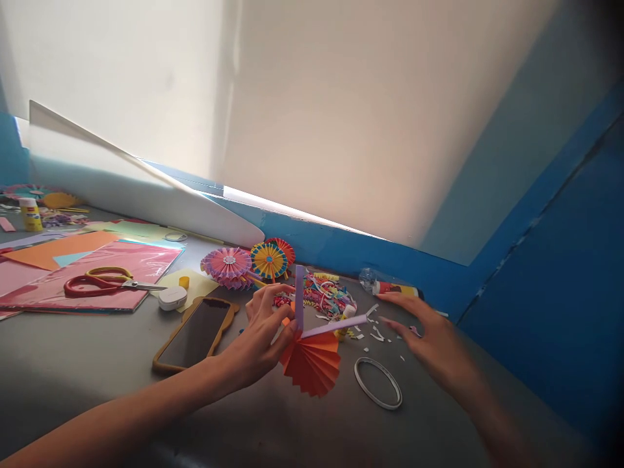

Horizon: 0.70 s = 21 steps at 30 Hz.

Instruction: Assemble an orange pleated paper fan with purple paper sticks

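The left forearm slants in low across the worktop (pixel 234 429), wrist slightly bent, and the left hand (pixel 266 328) pinches one orange pleated paper fan (pixel 312 367) at its gathered point, thumb and fingertips pressed together. That fan hangs over the middle of the worktop, its pleats spread below the grip. Two lilac strips meet at the same point: one upright strip (pixel 299 292), one sideways strip (pixel 336 327) reaching out rightward. The right arm comes in from the worktop's right side; the right hand (pixel 433 331), blurred, is spread, thumb and fingers apart, just beyond the sideways strip's end and seemingly holding nothing. Below it lies one white ring (pixel 398 398). Near the far edge stand at least three finished rosettes: one pink and purple (pixel 228 263), one yellow and blue (pixel 270 260), one red (pixel 286 249), partly hidden. Beside them is one heap of coloured paper scraps (pixel 329 296), its pieces too many to count. Left of the left hand lie one phone (pixel 197 335) and one white case (pixel 172 298); toward the left edge, one pair of scissors (pixel 127 284) rests on a pink paper pack (pixel 151 263), and one glue bottle (pixel 32 216) stands near the far left corner.
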Each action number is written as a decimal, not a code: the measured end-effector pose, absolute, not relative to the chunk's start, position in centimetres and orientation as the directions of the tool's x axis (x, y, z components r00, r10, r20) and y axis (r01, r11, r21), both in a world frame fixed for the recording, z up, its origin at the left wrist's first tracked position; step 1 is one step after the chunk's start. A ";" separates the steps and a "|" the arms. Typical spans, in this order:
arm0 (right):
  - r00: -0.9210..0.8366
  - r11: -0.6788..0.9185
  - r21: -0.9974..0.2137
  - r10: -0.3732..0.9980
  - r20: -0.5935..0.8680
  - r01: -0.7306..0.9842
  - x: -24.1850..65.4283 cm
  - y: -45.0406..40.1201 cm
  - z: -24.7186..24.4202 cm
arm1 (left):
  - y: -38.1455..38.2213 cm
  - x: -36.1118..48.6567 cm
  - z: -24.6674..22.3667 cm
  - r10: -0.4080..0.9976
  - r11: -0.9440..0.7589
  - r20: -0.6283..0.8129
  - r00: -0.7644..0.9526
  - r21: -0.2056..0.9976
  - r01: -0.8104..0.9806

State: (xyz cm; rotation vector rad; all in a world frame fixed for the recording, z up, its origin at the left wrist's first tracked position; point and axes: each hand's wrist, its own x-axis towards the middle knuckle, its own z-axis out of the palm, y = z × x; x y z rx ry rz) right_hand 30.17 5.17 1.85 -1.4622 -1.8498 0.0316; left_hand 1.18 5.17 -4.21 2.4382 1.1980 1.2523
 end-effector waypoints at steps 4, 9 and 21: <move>-0.399 0.526 -0.748 0.838 0.373 0.405 28.2 2.1 1.8 | 4.8 1.0 -3.7 0.577 -0.775 0.644 0.502 0.240 0.584; -0.533 0.518 -0.743 0.806 0.258 0.424 26.3 -0.1 -0.3 | 4.2 1.8 -3.7 0.488 -0.839 0.610 0.624 0.131 0.528; -0.475 0.132 -0.825 0.862 -0.179 0.550 27.6 -1.0 -2.6 | 4.9 3.0 -5.9 0.509 -0.822 0.209 0.835 0.404 0.400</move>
